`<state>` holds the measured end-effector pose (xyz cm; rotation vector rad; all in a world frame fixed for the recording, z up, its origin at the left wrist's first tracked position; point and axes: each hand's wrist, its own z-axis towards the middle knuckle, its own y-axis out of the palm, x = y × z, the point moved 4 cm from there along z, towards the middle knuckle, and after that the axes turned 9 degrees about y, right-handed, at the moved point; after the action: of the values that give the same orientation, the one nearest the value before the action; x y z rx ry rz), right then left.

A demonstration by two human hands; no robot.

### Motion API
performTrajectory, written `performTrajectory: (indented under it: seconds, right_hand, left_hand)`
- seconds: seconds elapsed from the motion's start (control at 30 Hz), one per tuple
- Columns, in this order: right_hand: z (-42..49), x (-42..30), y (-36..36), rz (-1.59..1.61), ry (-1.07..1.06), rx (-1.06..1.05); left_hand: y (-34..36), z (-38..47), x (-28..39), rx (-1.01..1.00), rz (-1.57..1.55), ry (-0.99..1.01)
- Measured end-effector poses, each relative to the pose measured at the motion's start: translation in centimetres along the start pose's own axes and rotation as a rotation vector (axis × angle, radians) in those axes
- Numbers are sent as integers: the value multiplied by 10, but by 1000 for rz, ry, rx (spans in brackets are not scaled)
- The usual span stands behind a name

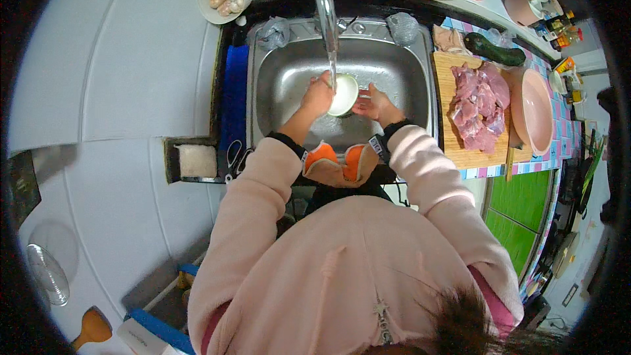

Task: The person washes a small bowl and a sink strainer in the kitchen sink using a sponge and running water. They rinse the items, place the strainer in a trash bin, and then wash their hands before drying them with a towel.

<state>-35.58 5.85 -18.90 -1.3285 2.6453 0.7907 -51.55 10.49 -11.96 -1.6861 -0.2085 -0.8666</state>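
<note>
My left hand (318, 94) grips the left rim of a small white bowl with a pale green edge (344, 94), tilted over the stainless steel sink (291, 66). A stream of water falls from the chrome faucet (323, 2) at the bowl's left side. Just right of the bowl is my right hand (373, 104), its fingers spread near the rim; whether they touch it I cannot tell. Below my hands, an orange and tan cloth item (340, 165) lies at the sink's front edge.
Raw meat (480, 106) lies on a wooden cutting board (451, 158) right of the sink, beside a pink basin (540, 108), a knife (509, 162) and a dark green squash (494, 50). Scissors (233, 155) lie at left. Garlic sits in a white bowl (207, 10) at upper left.
</note>
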Motion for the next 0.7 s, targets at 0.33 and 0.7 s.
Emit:
performTrajectory:
  seconds: [0.33, 0.7]
  right_hand:
    - [54, -2, 98, -1235, -1046, 513]
    - [-7, -34, 35, -1028, -515, 358]
  left_hand:
    - [-36, -17, -21, -4, 433, 17]
    - [23, -1, -48, -110, -1291, -417]
